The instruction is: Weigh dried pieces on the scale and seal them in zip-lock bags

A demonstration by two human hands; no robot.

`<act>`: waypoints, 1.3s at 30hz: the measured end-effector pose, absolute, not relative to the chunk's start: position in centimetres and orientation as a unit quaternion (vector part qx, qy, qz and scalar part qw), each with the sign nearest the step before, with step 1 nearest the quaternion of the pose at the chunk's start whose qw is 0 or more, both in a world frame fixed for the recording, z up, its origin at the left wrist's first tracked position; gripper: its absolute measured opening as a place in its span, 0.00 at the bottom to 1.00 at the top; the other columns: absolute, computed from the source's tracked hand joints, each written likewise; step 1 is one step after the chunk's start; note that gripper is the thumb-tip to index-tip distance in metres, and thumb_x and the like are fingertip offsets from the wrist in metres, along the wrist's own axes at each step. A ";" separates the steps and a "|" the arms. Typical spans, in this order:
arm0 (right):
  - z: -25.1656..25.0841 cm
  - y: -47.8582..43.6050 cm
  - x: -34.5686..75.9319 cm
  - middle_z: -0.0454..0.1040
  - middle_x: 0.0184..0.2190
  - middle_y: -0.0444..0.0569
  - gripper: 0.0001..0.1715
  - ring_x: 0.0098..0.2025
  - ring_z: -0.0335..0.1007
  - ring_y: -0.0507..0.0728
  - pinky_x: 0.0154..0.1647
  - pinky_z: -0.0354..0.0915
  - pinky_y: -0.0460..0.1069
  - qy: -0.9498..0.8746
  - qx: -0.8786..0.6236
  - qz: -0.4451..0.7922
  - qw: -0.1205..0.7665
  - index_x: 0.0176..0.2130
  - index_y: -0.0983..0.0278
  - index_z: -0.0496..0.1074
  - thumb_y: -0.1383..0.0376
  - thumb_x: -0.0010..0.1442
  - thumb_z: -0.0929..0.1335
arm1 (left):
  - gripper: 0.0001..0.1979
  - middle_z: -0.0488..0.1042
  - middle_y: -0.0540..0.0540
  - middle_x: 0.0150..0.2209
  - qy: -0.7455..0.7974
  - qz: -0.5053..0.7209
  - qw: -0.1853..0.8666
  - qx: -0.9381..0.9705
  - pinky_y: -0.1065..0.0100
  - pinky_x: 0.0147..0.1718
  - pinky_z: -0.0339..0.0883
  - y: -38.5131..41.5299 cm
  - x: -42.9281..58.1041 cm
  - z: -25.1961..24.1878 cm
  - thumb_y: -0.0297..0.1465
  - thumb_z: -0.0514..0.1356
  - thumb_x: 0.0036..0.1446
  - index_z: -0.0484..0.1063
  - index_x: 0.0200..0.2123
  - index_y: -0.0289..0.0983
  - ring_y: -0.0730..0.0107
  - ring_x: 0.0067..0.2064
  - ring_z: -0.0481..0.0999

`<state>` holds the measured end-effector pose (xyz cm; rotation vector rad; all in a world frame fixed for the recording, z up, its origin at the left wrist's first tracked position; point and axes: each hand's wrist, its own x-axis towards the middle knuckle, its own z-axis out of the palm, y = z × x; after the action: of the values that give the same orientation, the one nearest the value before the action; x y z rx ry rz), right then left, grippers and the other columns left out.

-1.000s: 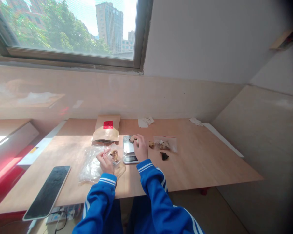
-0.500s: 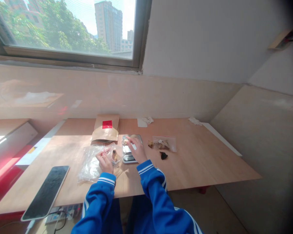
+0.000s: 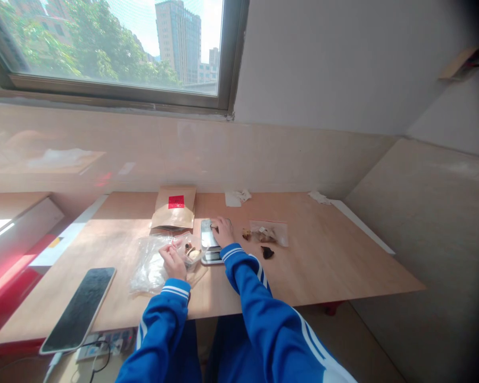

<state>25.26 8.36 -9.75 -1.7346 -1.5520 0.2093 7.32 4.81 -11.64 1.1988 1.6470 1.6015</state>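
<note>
- Two hands work at the near edge of the plywood table [image 3: 303, 266], with a black smartphone [image 3: 79, 310] lying near left.
- Left hand [image 3: 173, 263]: fingertips [image 3: 171, 250] pinched together beside a small clear tray [image 3: 192, 259] of dried pieces [image 3: 190, 252]; whether they hold anything, I cannot tell.
- Right hand [image 3: 223, 231]: fingers clenched on a dark piece [image 3: 214, 226] at the far end of a digital scale [image 3: 209, 240]; a light pinch suits something this brittle.
- Farther: a kraft paper bag [image 3: 174, 209] and, right, a small plastic bag [image 3: 268, 233].

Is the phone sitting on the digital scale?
No, the phone lies on the wooden table, off to the left of the digital scale in this view.
</note>
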 end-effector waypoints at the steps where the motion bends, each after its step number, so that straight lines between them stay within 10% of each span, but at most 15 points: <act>1: -9.6 8.5 25.3 0.69 0.48 0.53 0.19 0.52 0.62 0.60 0.54 0.59 0.56 -0.610 -0.681 0.085 0.396 0.45 0.63 0.73 0.74 0.52 0.65 | 0.17 0.73 0.35 0.36 0.612 0.594 0.273 0.446 0.51 0.39 0.65 4.8 7.3 -11.6 0.41 0.44 0.61 0.62 0.41 0.35 0.52 0.39 0.74; 9: -6.0 5.5 23.2 0.75 0.39 0.48 0.18 0.35 0.71 0.54 0.35 0.67 0.47 -0.579 -0.567 0.196 0.551 0.46 0.61 0.72 0.56 0.60 0.63 | 0.16 0.72 0.37 0.35 0.620 0.591 0.254 0.449 0.52 0.38 0.66 5.1 7.2 -12.3 0.41 0.44 0.61 0.62 0.40 0.36 0.53 0.38 0.75; 19: -7.4 0.9 21.5 0.71 0.46 0.54 0.20 0.46 0.68 0.58 0.46 0.66 0.52 -0.558 -0.603 0.209 0.531 0.48 0.63 0.68 0.55 0.63 0.59 | 0.13 0.74 0.39 0.37 0.594 0.617 0.239 0.457 0.59 0.41 0.67 4.8 7.4 -12.1 0.39 0.45 0.62 0.60 0.40 0.37 0.61 0.40 0.75; 26: -9.7 -1.3 17.6 0.66 0.50 0.57 0.48 0.40 0.71 0.57 0.39 0.70 0.51 -0.532 -0.581 0.272 0.553 0.59 0.63 0.50 0.57 0.46 0.73 | 0.14 0.69 0.34 0.49 0.537 0.648 0.238 0.484 0.56 0.47 0.66 4.4 8.1 -11.7 0.40 0.45 0.62 0.58 0.44 0.35 0.60 0.50 0.72; 39: -3.0 -3.5 20.8 0.75 0.44 0.52 0.21 0.45 0.72 0.56 0.44 0.68 0.52 -0.489 -0.545 0.215 0.647 0.53 0.62 0.58 0.70 0.59 0.61 | 0.13 0.67 0.39 0.52 0.444 0.570 0.370 0.584 0.54 0.54 0.60 2.4 7.8 -6.0 0.38 0.53 0.57 0.63 0.42 0.37 0.59 0.55 0.67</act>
<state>20.78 -3.52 -3.03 -1.2388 -1.1123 0.4880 7.76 2.43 -5.98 1.4998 1.1400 1.4618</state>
